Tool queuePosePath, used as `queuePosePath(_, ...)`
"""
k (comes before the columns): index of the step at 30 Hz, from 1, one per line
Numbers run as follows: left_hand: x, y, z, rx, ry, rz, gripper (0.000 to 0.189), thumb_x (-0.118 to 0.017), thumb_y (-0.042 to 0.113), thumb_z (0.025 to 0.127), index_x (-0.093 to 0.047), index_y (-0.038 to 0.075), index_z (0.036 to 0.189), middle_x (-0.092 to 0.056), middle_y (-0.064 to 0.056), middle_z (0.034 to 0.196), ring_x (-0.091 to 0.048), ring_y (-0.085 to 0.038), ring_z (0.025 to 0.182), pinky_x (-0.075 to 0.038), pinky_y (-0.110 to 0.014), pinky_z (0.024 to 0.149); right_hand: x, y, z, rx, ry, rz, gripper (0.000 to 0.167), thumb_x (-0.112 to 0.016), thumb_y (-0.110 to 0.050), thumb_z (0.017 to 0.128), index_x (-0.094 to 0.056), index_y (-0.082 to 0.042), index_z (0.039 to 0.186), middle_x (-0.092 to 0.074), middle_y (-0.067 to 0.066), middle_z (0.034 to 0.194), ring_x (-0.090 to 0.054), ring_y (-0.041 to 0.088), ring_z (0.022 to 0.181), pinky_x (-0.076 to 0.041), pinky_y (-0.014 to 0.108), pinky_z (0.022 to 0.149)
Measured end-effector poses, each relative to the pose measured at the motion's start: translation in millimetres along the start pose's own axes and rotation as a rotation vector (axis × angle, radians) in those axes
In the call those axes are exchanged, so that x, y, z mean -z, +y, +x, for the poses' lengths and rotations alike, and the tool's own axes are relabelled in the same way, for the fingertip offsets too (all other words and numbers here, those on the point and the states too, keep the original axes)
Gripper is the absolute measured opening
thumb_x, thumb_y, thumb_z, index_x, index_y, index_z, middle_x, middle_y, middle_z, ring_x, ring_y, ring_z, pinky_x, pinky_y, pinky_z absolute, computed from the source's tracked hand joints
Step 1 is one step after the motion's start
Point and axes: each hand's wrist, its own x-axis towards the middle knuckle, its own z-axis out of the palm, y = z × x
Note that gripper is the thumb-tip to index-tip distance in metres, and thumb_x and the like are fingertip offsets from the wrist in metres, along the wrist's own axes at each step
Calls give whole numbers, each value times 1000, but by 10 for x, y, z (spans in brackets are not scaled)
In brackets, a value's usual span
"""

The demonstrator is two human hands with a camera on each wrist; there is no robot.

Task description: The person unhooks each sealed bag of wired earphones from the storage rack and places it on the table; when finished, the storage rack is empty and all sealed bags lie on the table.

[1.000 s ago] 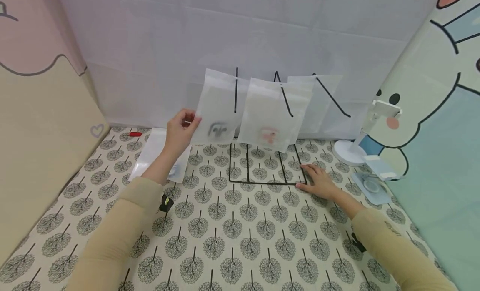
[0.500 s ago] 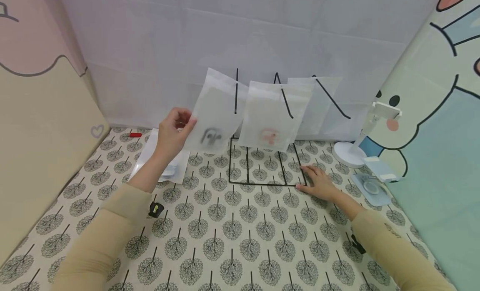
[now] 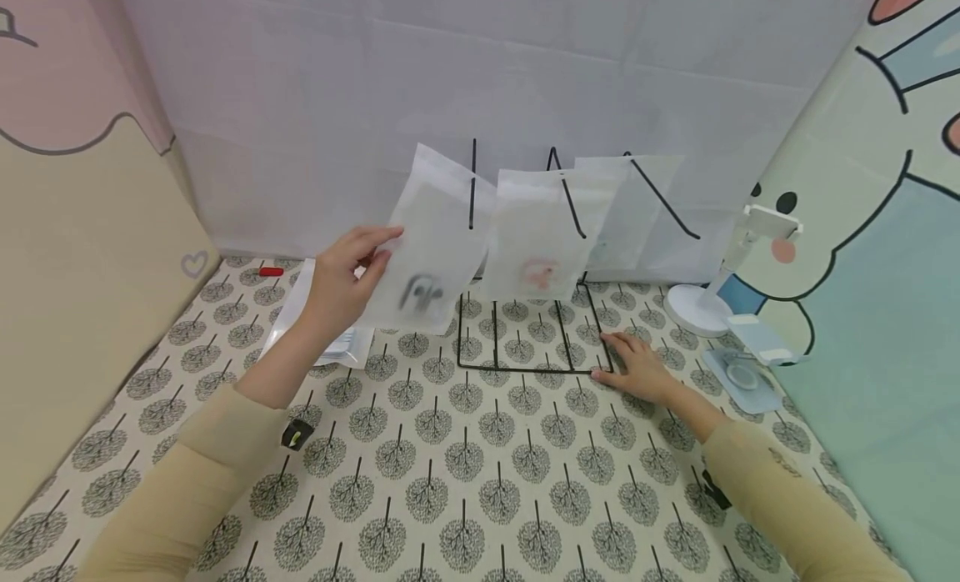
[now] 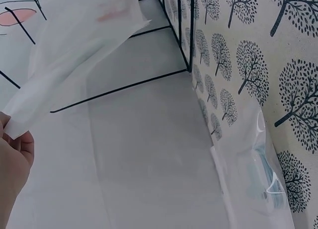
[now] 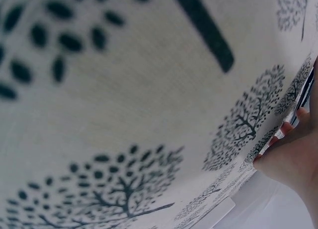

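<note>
My left hand (image 3: 348, 273) pinches the left edge of a frosted plastic bag (image 3: 442, 232), through which a dark, blurred object shows. The bag slants, its upper right part at the left prong of a black wire rack (image 3: 536, 368); whether the prong passes through it I cannot tell. In the left wrist view, fingertips (image 4: 25, 144) grip the edge of that bag. A second frosted bag (image 3: 555, 223), with something reddish inside, hangs at the middle prong, and a third bag (image 3: 637, 207) at the right one. My right hand (image 3: 637, 365) rests at the rack base's right front corner, fingers extended.
Behind my left forearm lies another bag (image 3: 360, 353) with something light blue inside. A small red object (image 3: 271, 272) is near the back left. On the right stand a white phone stand (image 3: 697, 307) and a light blue stand (image 3: 742, 378). Fabric walls enclose the table.
My left hand has moved left and slightly down the bag's edge, drawing its lower part left and toward me, so it tilts more. The right hand stays in place.
</note>
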Motion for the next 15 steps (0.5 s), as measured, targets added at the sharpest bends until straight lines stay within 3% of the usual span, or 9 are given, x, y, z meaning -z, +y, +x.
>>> queuePosePath(9, 88, 151, -51, -63, -57, 27, 44, -68, -4, 82, -61, 5, 124, -63, -11, 114, -48, -11, 76, -42, -14, 66, -22, 1, 18, 15, 25, -12, 81, -62, -49, 87, -29, -5, 147, -27, 29, 146, -25, 55, 130, -20, 76, 99)
queuePosePath(15, 163, 264, -77, -25, -165, 62, 63, -75, -1, 76, -53, 10, 134, -57, -9, 126, -56, -19, 104, -46, -14, 82, -32, 18, 35, 9, 10, -9, 81, -61, -49, 87, -28, -6, 147, -26, 28, 147, -24, 55, 131, -20, 75, 100)
